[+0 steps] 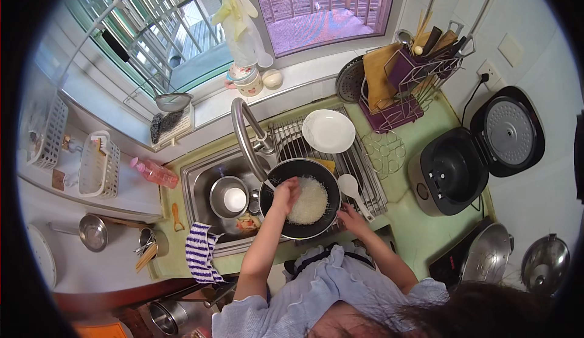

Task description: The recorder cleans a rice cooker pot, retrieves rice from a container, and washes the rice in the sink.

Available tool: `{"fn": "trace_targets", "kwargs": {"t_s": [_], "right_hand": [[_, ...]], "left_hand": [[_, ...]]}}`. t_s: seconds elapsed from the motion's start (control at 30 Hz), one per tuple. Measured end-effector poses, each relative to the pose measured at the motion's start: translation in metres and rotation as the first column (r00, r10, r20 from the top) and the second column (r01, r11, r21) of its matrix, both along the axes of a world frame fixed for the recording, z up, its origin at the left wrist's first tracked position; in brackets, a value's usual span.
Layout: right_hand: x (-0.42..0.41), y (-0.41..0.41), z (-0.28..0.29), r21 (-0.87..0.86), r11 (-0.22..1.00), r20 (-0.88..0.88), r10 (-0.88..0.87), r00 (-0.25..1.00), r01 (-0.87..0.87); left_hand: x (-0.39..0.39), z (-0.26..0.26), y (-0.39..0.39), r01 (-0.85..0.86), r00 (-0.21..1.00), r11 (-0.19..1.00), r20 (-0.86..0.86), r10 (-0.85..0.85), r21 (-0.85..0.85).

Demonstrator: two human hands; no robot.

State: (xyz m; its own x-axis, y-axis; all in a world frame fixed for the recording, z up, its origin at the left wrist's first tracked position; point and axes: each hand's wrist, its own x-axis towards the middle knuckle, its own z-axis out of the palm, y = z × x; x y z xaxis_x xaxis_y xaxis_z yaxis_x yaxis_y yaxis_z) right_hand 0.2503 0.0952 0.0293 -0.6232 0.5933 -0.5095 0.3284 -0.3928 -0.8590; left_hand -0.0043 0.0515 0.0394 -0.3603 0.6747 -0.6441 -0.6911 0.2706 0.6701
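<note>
A round black rice cooker inner pot [278, 174] holds white rice grains [310, 201] and sits between the sink basin and the drying rack. My left hand [287, 195] reaches over its near left rim, fingers bent above the edge of the rice. Whether those fingers hold any grains is hidden. On the opposite side, my right hand [350, 219] grips the pot's rim, with part of the fingers out of sight. Just beyond my left hand, the spout of a curved steel faucet [248, 133] ends over the pot's left edge.
The steel sink [200, 187] contains a metal bowl [219, 192] and food scraps [248, 223]. On the drying rack [376, 192] are a white dish [328, 130] and a rice paddle [350, 186]. An open rice cooker [449, 174] stands right; a striped cloth [200, 251] hangs left.
</note>
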Motion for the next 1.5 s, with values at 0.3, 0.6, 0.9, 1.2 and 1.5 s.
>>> {"fn": "trace_targets", "kwargs": {"t_s": [0.3, 0.6, 0.9, 1.2, 1.5], "right_hand": [[-0.02, 0.036, 0.011, 0.423, 0.897, -0.154, 0.212, 0.965, -0.129], [-0.015, 0.04, 0.011, 0.347, 0.922, -0.116, 0.221, 0.968, -0.169], [-0.019, 0.039, 0.021, 0.33, 0.919, -0.078, 0.253, 0.964, -0.215], [-0.022, 0.033, 0.017, 0.408, 0.903, -0.071, 0.176, 0.982, -0.133], [-0.021, 0.037, 0.026, 0.289, 0.942, -0.04, 0.191, 0.981, -0.171]], "left_hand": [[0.032, -0.024, 0.03, -0.189, 0.323, 0.586, -0.613, -0.721, -0.788], [0.05, -0.023, -0.006, 0.5, -0.57, 0.387, -0.631, -0.526, -0.775], [0.022, -0.052, 0.022, 0.01, 0.034, 0.604, -0.604, -0.797, -0.797], [0.01, -0.031, -0.016, 0.439, -0.764, -0.051, -0.343, -0.547, -0.897], [0.04, -0.026, 0.017, 0.39, -0.572, 0.495, -0.626, -0.531, -0.777]]}}
